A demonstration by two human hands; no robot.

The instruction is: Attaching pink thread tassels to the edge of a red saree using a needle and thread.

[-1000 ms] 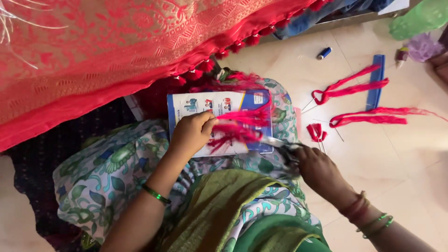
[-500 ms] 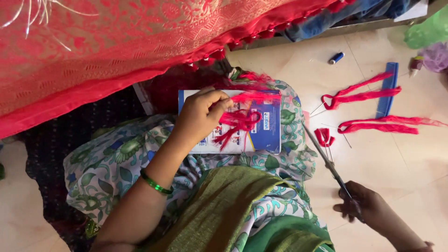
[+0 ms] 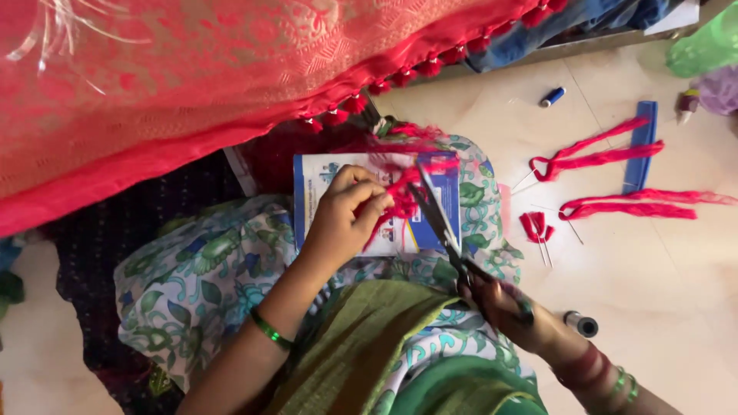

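above the left hand (image 3: 342, 223) the red cloth (image 3: 231, 84) with its tassel edge hangs close, shutting off that way. between the hands the scissors (image 3: 442, 227) lie slantwise across the card (image 3: 377, 201) wound with red thread, blades up. right of the right hand (image 3: 511, 307) a small dark spool (image 3: 582, 324) sits just beside the wrist; beyond it bare floor (image 3: 661, 292) is open. farther up-right lie thread bundles (image 3: 596, 157), needles and a blue comb (image 3: 640, 146).

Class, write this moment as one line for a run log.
left hand: pinching red thread on card | right hand: holding scissors | blades: at thread
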